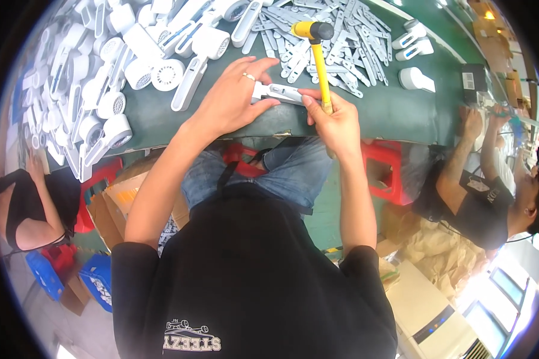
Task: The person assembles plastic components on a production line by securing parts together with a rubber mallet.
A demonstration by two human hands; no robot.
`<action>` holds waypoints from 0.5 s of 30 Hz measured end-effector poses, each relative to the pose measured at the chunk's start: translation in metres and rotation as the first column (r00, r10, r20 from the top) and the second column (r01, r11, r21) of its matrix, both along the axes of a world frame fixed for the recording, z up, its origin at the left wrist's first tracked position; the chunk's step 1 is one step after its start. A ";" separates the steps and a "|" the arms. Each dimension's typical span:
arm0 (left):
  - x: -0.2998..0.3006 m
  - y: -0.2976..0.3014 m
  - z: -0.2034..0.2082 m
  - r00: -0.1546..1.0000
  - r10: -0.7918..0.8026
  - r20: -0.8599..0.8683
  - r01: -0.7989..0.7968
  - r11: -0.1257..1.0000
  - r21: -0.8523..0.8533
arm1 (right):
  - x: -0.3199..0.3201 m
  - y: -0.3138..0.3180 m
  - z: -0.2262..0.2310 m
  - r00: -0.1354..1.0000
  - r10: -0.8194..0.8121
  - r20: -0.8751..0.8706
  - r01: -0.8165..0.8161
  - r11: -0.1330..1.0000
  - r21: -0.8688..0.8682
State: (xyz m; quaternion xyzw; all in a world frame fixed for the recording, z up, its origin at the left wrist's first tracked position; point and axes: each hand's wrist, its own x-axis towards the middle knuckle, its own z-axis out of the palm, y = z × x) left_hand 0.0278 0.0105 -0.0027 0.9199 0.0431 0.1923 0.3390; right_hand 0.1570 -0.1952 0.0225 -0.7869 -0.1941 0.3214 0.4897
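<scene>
My left hand [232, 99] is closed around the head end of a white part with a grey handle face [284, 92], which looks like a handheld fan. Its head is mostly hidden behind my fingers. At the handle's other end, my right hand [336, 119] pinches the tip between thumb and forefinger. The same hand grips a hammer [318, 63] with a yellow handle, standing upright with its yellow-and-black head at the top. Both hands are just above the near edge of the green table [395, 113].
White handheld fans with round vented heads [166, 75] crowd the table's left. Behind the hammer spreads a heap of grey strips [359, 45]. Several white pieces [415, 79] lie at right. Co-workers sit either side; red stools [384, 170] and a cardboard box [117, 197] stand below.
</scene>
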 end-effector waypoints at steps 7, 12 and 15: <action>0.001 0.003 -0.011 0.968 -0.121 0.220 0.089 0.985 0.150 | 0.018 0.004 0.009 0.987 0.160 -0.030 -0.162 0.981 -0.102; 0.004 0.006 -0.009 0.965 -0.144 0.219 0.116 0.984 0.132 | 0.011 0.013 0.039 0.995 0.066 -0.081 -0.084 0.963 -0.256; 0.008 0.006 -0.009 0.960 -0.139 0.242 0.116 0.988 0.106 | 0.020 0.008 0.024 0.974 0.008 -0.227 -0.059 0.973 -0.221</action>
